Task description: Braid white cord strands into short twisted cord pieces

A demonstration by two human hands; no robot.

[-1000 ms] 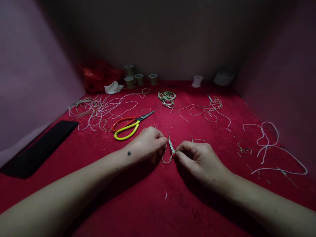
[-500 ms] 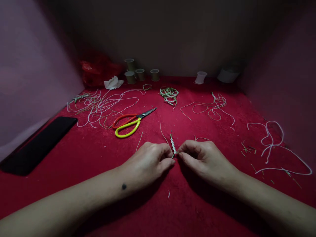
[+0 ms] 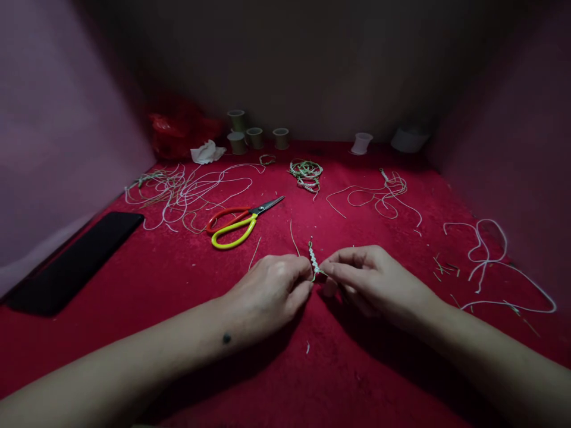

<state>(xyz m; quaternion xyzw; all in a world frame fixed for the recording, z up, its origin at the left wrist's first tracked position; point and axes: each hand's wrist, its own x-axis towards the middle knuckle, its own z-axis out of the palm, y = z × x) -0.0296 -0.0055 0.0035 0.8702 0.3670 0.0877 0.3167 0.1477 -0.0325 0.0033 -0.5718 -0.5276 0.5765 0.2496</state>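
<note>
A short braided cord, white and green with a small loop at its far end, lies on the red cloth between my hands. My left hand pinches a cord strand at the braid's near end, thumb against forefinger. On the other side my right hand pinches a green strand that leaves the same end. A loose thin cord end sticks out beyond my left fingers. Scissors with one red and one yellow handle lie past my left hand, blades pointing away to the right.
Tangled cords spread at the left, above a black flat object. A braided bundle lies at the back centre, before several thread spools. White cord and green clippings lie at the right. Pale walls stand on both sides.
My right hand has rolled and lifted slightly, its lower fingers now showing under the palm. My left hand keeps its pinch almost in place. The whole view has shifted slightly.
</note>
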